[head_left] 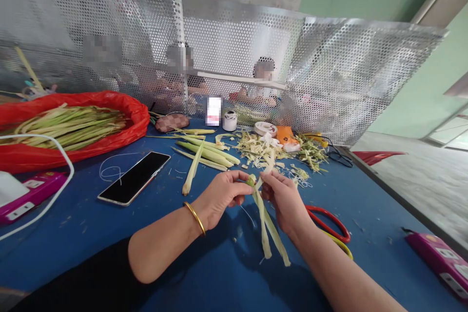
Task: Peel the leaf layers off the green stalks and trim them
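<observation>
1. A leaf piece is held up between both hands, to the right of the dark phone; whether its hanging tips are rested on the blue table cannot be told
2. The left hand is closed, and the small green knot at the top of the piece is pinched between thumb and forefinger
3. The right hand is also closed, with a pale strip of the same piece gripped at the fingertips and its free end pointed upward
4. As done work, only that compact knot can be counted, with two long tails hung below it
5. The piece is judged to be part-worked, since the tails and the upward strip are left loose; whether the strip is being folded, wound or tied cannot be told
6. Several whole leaves are laid out beyond the phone and to its right, apparently unworked
7. A far larger stock of long stalks is heaped in the red bag, beyond the phone and to its left
8. A spread of scraps is seen farther to the right beyond the phone, by which a good deal of stripping or trimming is suggested
9. Beside those scraps, farther right of the phone, a green cluster is seen; whether finished pieces are included cannot be told
</observation>
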Demonstrator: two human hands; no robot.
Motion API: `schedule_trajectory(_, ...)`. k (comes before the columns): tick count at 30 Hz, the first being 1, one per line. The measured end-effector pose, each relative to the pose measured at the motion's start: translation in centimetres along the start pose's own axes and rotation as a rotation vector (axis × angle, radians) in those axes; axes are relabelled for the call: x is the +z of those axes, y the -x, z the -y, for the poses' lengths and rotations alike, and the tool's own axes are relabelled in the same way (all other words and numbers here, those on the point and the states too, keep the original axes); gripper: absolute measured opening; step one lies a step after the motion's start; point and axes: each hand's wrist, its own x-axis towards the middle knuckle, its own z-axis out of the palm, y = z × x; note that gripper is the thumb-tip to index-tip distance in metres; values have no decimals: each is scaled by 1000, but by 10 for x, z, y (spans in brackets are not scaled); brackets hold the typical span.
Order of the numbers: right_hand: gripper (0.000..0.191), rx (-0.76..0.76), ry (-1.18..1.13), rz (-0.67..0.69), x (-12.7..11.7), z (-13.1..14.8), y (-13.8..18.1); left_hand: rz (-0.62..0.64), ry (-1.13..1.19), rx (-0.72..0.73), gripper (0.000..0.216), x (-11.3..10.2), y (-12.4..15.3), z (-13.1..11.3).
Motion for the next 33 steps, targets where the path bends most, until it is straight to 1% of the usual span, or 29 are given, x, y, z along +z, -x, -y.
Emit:
schedule_trajectory(2,37,17,56,18,-1,-3,-3,13,25,-1,23,0,0,1)
schedule_trajectory(5,36,27,278,111,-5,-4,-6,4,44,5,23,-2,-1,2)
schedule_trajectory(6,35,4,375,118,-6,-2,-6,-10,48,11,23,-2,-2,2)
schedule_trajectory(7,33,-47,487,92,-8,1,-6,-27,56,21,22,-3,-2,1)
schedule_trajectory(8,31,-124,600,31,-9,4,-5,-47,66,34,22,-3,-3,0)
schedule_trajectory(10,27,-316,775,-132,-11,13,-1,-92,94,64,24,-4,-4,-2)
schedule_trajectory(11,25,-412,825,-181,-12,17,2,-118,105,74,27,-5,-4,-3)
schedule_trajectory(12,21,-497,844,-195,-11,20,5,-143,113,80,29,-5,-5,-4)
schedule_trajectory(13,18,-557,826,-171,-11,22,8,-164,119,84,31,-5,-5,-4)
schedule_trajectory(16,15,-648,783,-28,-8,22,13,-167,136,92,32,-5,-5,-5)
schedule_trajectory(18,13,-655,820,22,-8,19,13,-141,150,108,29,-6,-5,-5)
schedule_trajectory(20,12,-634,834,42,-8,16,11,-119,166,120,24,-6,-5,-5)
schedule_trajectory(23,15,-583,775,64,-8,16,9,-94,197,123,18,-8,-5,-6)
schedule_trajectory(26,18,-594,759,61,-8,19,10,-73,209,128,23,-9,-4,-7)
schedule_trajectory(31,19,-695,844,28,-6,20,14,-126,106,127,30,-5,-3,-7)
schedule_trajectory(33,17,-705,864,25,-5,20,16,-147,94,139,30,-3,-2,-7)
